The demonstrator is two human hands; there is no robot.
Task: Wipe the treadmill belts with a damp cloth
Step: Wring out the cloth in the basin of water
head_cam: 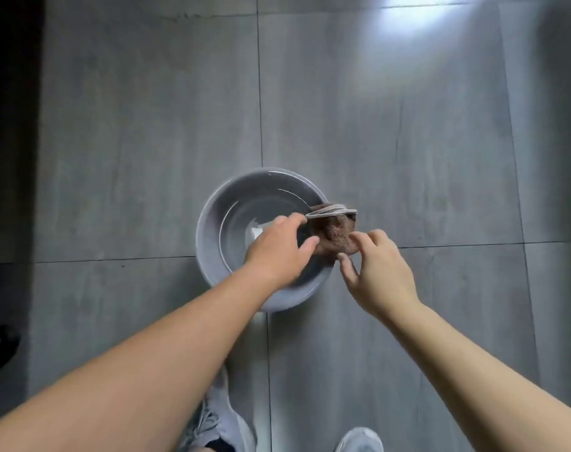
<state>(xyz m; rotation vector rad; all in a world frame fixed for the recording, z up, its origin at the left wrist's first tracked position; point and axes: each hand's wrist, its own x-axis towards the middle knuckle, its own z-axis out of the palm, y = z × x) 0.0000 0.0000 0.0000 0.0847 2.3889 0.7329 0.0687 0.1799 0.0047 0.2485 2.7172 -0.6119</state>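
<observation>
Early in the job, by the look of it: no treadmill belt in view, no wiping begun. Wetting or wringing apparently the step in hand; carrying over and wiping all left to do. Brown cloth bunched between the two hands, held up over the far-right rim of the grey basin. Left hand directly above the basin, pinching the cloth's left side between thumb and fingertips. Right hand curled, fingertips nipping the lower right corner, thumb apart below. Long axis roughly crosswise, running from the left fingertips out to the right; pale hem uppermost, folds drooping beneath.
</observation>
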